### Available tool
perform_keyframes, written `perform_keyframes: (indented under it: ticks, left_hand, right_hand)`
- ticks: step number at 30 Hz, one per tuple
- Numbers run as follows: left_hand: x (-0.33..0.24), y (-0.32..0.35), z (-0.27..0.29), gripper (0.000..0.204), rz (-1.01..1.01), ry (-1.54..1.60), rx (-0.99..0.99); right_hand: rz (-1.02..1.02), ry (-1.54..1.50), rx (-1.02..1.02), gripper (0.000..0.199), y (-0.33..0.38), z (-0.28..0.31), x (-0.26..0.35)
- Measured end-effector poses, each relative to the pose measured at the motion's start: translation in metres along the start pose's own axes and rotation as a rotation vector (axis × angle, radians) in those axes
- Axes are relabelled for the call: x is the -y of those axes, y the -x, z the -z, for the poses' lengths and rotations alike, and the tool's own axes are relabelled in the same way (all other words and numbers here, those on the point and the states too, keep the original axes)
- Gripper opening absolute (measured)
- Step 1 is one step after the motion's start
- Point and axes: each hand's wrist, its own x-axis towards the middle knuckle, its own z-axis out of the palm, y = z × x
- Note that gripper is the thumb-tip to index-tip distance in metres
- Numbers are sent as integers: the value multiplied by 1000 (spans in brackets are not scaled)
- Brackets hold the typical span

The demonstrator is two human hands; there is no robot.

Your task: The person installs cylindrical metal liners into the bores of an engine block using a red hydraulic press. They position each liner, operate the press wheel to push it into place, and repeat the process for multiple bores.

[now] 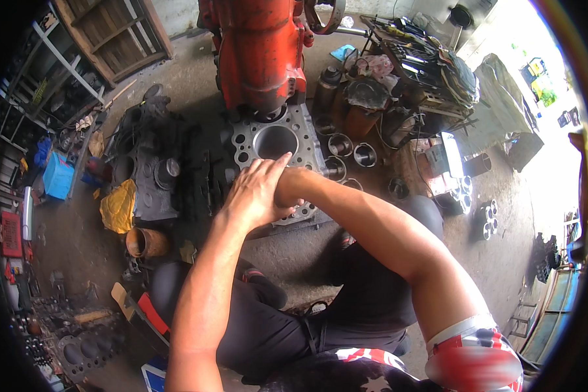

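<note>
A grey engine block (299, 124) stands in front of me, with a round open cylinder bore (276, 141) in its top. My left hand (253, 195) rests over the block's near part, just below that bore, its fingers stretched forward. Against it is my right hand (290, 187), bent down at the wrist, with most of its fingers hidden. Whatever lies under both hands is covered. Above the block's far end is a large red machine (261, 52).
Metal cylinder sleeves (364, 155) stand right of the block. A dark, greasy engine casting (153, 189) lies left, with a yellow cloth (118, 206) and a rusty can (147, 242) beside it. A tool-covered bench (424, 62) is at the back right. Another engine block (88, 353) lies lower left.
</note>
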Motion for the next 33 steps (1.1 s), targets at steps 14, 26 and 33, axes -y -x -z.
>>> perform_keyframes:
  ticks: [14,26,33]
  left_hand:
    - [-8,-3,10,104,-24,49,-39]
    - [-27,9,83,37,-229,464,-634]
    - [-22,4,75,37,-55,307,-550]
  right_hand:
    - [58,-32,-17,26,18,16,-4]
    - [-261,-167,-575,38,218,-12,-88]
    - [-684,-399,-353,31,114,-214,-182]
